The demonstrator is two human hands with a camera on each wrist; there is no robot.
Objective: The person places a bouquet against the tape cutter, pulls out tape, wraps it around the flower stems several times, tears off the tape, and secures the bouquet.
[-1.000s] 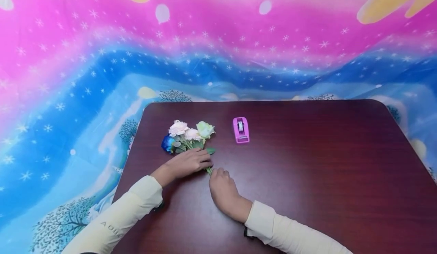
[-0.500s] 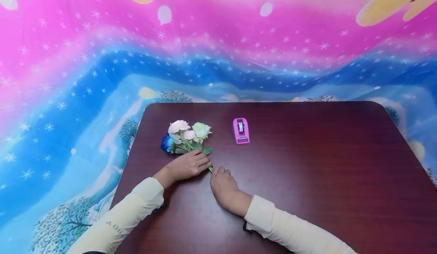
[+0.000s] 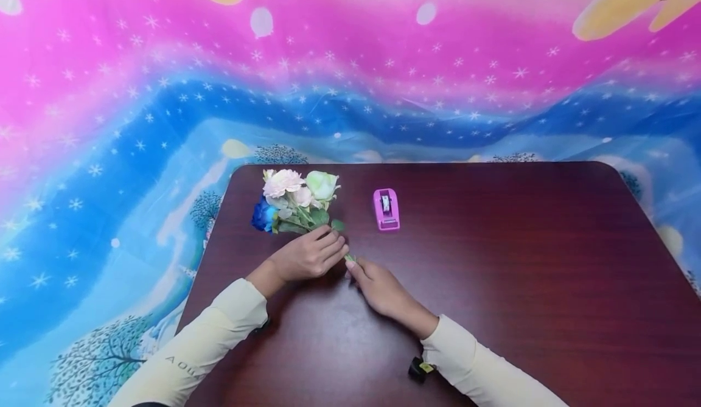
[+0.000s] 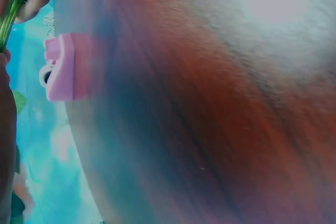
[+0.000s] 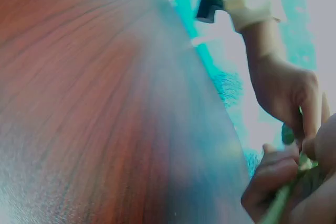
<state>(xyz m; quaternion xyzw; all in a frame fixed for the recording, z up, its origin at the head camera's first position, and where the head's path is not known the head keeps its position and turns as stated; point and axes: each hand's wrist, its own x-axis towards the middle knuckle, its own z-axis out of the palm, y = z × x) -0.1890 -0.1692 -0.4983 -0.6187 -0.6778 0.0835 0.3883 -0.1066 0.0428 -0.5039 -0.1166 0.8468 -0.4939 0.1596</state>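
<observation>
My left hand grips a bunch of flowers by its green stems, just below the leaves. Pale pink blooms, a greenish-white rose and a blue rose fan out past that hand, toward the table's far left. Close by on the right, my right hand pinches the lower stem ends between thumb and fingers. The right wrist view catches both hands near each other on the stems, partly blurred. Fingers cover the middle of the stems.
A pink tape dispenser with a small roll stands right of the flowers, beyond the hands. Everything is on or over a dark red-brown table with rounded far corners. A patterned pink and blue cloth hangs behind it.
Both hands and the flowers have moved up and away from the person. The right hand has turned, so its thumb now shows on the stem ends. The tape dispenser stays put.
</observation>
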